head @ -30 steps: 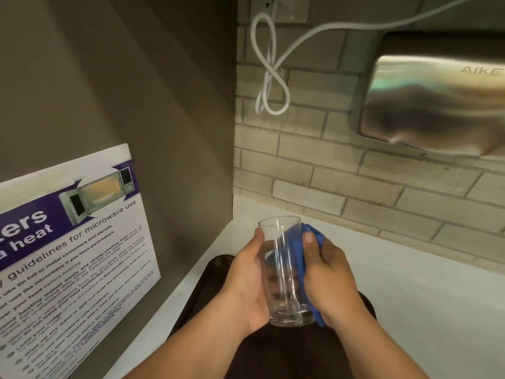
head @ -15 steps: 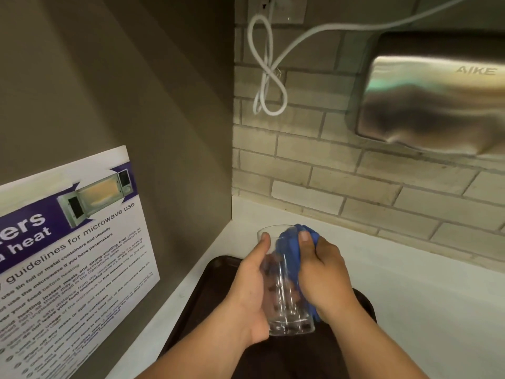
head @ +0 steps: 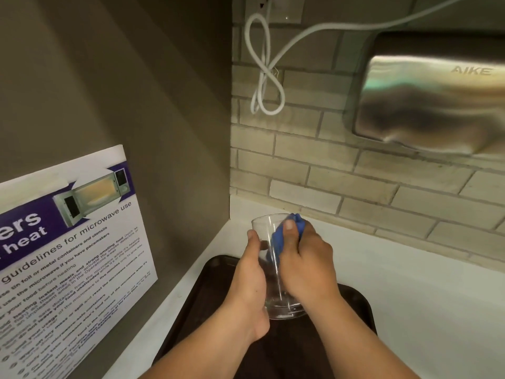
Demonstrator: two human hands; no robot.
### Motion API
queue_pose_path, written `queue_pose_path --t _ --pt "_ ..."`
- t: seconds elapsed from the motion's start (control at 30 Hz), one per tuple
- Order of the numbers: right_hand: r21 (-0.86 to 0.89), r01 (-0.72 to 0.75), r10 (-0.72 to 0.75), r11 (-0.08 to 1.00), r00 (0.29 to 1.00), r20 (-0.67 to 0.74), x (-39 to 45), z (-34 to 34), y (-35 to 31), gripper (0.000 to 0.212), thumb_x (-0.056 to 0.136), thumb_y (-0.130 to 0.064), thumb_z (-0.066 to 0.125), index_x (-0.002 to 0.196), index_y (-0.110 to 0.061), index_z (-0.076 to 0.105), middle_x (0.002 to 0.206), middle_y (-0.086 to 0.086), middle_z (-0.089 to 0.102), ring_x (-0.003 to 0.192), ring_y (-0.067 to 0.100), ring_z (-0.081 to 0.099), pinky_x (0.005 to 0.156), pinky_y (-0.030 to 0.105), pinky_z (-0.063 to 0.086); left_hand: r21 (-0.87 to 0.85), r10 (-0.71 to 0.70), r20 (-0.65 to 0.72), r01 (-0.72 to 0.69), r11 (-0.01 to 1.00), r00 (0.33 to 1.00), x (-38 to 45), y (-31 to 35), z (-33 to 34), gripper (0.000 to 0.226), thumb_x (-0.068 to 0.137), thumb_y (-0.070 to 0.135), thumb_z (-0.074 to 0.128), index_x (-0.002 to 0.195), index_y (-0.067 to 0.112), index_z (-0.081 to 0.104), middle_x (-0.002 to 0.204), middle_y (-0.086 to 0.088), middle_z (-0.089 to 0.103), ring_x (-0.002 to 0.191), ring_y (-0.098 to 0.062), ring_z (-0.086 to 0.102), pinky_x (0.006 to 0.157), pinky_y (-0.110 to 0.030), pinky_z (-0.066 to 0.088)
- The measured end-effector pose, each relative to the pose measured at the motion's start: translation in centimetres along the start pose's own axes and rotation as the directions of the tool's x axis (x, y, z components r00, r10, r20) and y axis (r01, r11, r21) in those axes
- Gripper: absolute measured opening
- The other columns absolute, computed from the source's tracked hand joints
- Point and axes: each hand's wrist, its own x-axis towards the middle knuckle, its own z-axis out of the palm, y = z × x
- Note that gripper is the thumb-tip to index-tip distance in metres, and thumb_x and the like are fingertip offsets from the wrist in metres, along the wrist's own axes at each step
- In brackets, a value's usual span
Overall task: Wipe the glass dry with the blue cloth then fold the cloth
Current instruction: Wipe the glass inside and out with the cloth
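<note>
A clear tall glass [head: 269, 233] is held upright above a dark tray, its mouth tilted a little away from me. My left hand [head: 250, 283] wraps its left side, thumb near the rim. My right hand [head: 307, 269] presses the blue cloth [head: 278, 240] against the glass's right side and rim, thumb on top of the cloth. Most of the cloth is bunched under that palm and hidden; only a blue fold shows at the rim and through the glass.
A dark brown tray [head: 358, 305] lies on the white counter [head: 423, 296] below my hands. A grey side wall with a microwave guidelines poster [head: 68, 255] stands close on the left. On the brick back wall hang a steel hand dryer [head: 431, 102] and a looped white cable [head: 263, 77].
My right hand has slid the cloth up the glass toward the rim, covering more of the side. Both hands and the glass have shifted slightly lower over the tray.
</note>
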Motion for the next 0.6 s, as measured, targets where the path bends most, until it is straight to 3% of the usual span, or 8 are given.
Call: queue_pose_path --t 0.1,0.2,0.27,0.33,0.4,0.5,0.6 --pt "0.148 -0.176 0.184 0.973 0.982 -0.044 0.6 -0.1 0.3 0.042 0.106 -0.046 0.031 0.08 -0.025 0.057 0.085 -0.001 0.065 0.087 0.018 0.065 0.082 0.031 0.048 -0.006 0.037 0.031 -0.037 0.999 0.999 0.3 -0.1 -0.1 0.069 0.08 0.077 0.061 0.12 0.022 0.073 0.111 -0.02 0.082 0.103 -0.04 0.079 0.1 -0.062 0.057" --pt "0.31 -0.448 0.438 0.839 0.893 0.105 0.8 0.2 2.2 0.05 0.104 -0.05 0.034 0.105 -0.011 0.065 0.096 0.012 0.074 0.093 0.03 0.072 0.091 0.047 0.057 0.048 0.156 0.001 -0.156 0.987 0.988 0.7 0.0 -0.3 0.081 0.048 0.064 0.089 0.117 0.027 0.068 0.113 -0.015 0.08 0.102 -0.038 0.078 0.093 -0.062 0.061" --pt "0.474 -0.592 0.54 0.652 0.801 0.258 0.2 0.7 3.2 0.052 0.103 -0.051 0.04 0.111 -0.008 0.068 0.097 0.021 0.079 0.091 0.038 0.076 0.092 0.054 0.059 0.094 0.274 -0.054 -0.269 0.959 0.96 1.4 0.5 -0.4 0.069 0.054 0.056 0.095 0.111 0.028 0.07 0.108 -0.013 0.079 0.098 -0.033 0.078 0.09 -0.056 0.064" --pt "0.627 -0.662 0.558 0.409 0.726 0.402 -0.5 1.3 3.6 0.051 0.103 -0.047 0.043 0.124 -0.007 0.066 0.117 0.024 0.075 0.111 0.041 0.071 0.105 0.055 0.051 0.223 0.431 -0.054 -0.41 0.885 0.901 2.1 1.0 -0.6 0.069 0.049 0.06 0.089 0.107 0.029 0.07 0.102 -0.011 0.077 0.09 -0.024 0.077 0.082 -0.043 0.064" --pt "0.706 -0.671 0.517 0.227 0.697 0.497 -0.9 1.9 4.1 0.052 0.105 -0.041 0.041 0.14 -0.007 0.057 0.141 0.024 0.062 0.133 0.04 0.056 0.118 0.051 0.038 0.366 0.543 0.007 -0.507 0.78 0.84 2.8 1.0 -1.0 0.069 0.047 0.062 0.084 0.107 0.031 0.068 0.096 -0.004 0.077 0.088 -0.016 0.076 0.077 -0.032 0.06" --pt "0.705 -0.686 0.493 0.177 0.682 0.54 -1.3 2.3 5.0 0.053 0.102 -0.042 0.047 0.135 -0.002 0.061 0.128 0.028 0.069 0.119 0.046 0.065 0.11 0.059 0.045 0.464 0.605 0.053 -0.556 0.69 0.795 4.1 0.8 -1.9 0.062 0.053 0.058 0.09 0.105 0.036 0.066 0.094 -0.004 0.077 0.087 -0.018 0.076 0.078 -0.032 0.06" --pt "0.683 -0.699 0.5 0.21 0.678 0.54 -1.4 1.2 6.4 0.059 0.102 -0.043 0.045 0.124 0.01 0.061 0.1 0.035 0.075 0.082 0.045 0.077 0.078 0.052 0.058 0.4 0.606 -0.049 -0.54 0.74 0.794 5.4 0.9 -3.9 0.047 0.066 0.037 0.097 0.102 0.033 0.067 0.089 -0.003 0.077 0.082 -0.019 0.075 0.077 -0.033 0.058"
